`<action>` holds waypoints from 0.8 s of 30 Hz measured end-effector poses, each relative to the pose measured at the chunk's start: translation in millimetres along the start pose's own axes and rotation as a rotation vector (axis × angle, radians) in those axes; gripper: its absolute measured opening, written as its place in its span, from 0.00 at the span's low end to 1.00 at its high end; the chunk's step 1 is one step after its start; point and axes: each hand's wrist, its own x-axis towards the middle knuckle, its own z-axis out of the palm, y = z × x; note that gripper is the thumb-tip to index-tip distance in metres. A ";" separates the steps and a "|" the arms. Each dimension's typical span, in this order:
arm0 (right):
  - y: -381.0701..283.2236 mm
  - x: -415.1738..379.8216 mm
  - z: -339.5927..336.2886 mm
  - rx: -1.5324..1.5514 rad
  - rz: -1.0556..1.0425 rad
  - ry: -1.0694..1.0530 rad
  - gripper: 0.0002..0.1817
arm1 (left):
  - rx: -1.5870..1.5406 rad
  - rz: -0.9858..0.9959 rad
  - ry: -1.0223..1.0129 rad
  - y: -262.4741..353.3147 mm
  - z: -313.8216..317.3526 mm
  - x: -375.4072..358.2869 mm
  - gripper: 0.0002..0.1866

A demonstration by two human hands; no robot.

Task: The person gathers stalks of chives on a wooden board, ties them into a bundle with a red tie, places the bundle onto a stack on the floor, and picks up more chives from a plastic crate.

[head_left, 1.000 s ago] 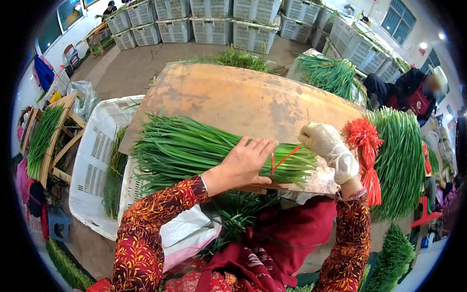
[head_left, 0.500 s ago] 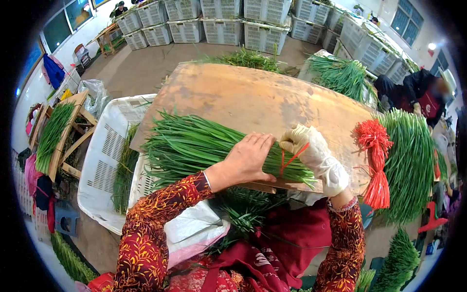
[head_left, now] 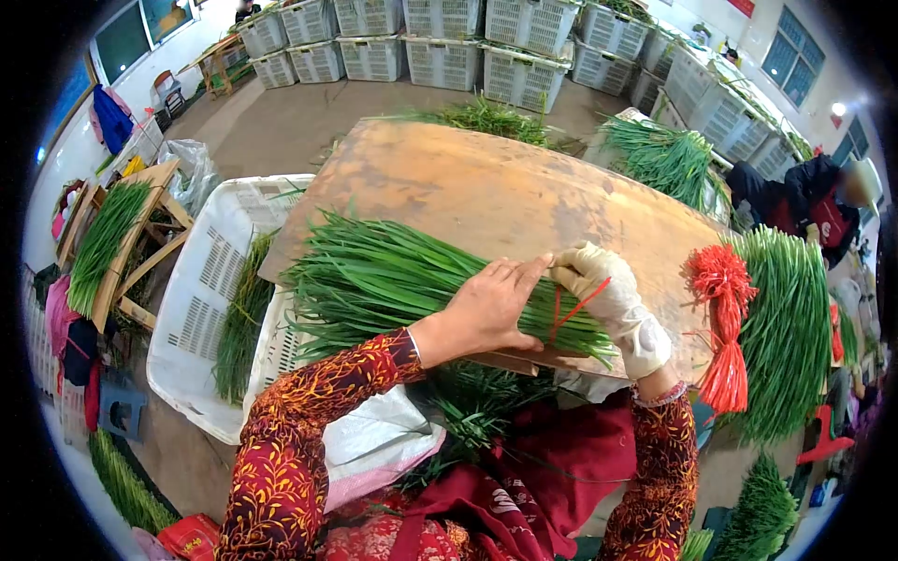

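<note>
A bundle of long green stalks (head_left: 383, 276) lies on the wooden board (head_left: 449, 168), leaf ends to the left and cut ends to the right. My bare left hand (head_left: 491, 304) wraps over the bundle near its cut ends, thumb at the front edge. A red tie (head_left: 558, 313) loops round the stalks just right of it. Gloved in white, my right hand (head_left: 603, 299) pinches the red tie above the bundle, its fingers close to my left fingertips. To the right, a hank of red ties (head_left: 723, 327) hangs over the board's edge beside a larger pile of stalks (head_left: 781, 327).
White crates (head_left: 444, 61) are stacked along the back. An open white crate (head_left: 201, 318) stands left of the board. Another person (head_left: 823, 210) is at the far right, near more green stalks (head_left: 664, 159). A red stool (head_left: 825, 438) stands at the lower right.
The view has shifted slightly. My left fingers have come nearer to my right hand at the tie; both hands still hold the same places.
</note>
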 end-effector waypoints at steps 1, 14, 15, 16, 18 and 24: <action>7.8 -3.6 4.6 0.040 0.071 0.089 0.08 | 0.007 0.004 -0.008 -0.1 -0.1 -0.1 0.57; 74.6 -149.6 -66.9 0.131 0.500 0.934 0.09 | 0.304 -0.002 -0.210 17.2 2.2 4.9 0.57; 48.7 -159.2 -60.8 0.291 0.563 0.875 0.09 | 0.362 0.006 -0.214 18.4 3.9 5.3 0.56; 25.7 -169.0 -53.6 0.452 0.620 0.813 0.10 | 0.422 0.014 -0.218 19.1 4.8 5.5 0.56; 17.8 -193.1 -21.6 0.656 0.601 0.688 0.11 | 0.366 -0.018 -0.270 14.8 3.8 8.8 0.56; -19.4 -196.7 45.5 0.985 0.489 0.504 0.15 | -0.068 -0.206 -0.211 2.5 -41.6 35.3 0.47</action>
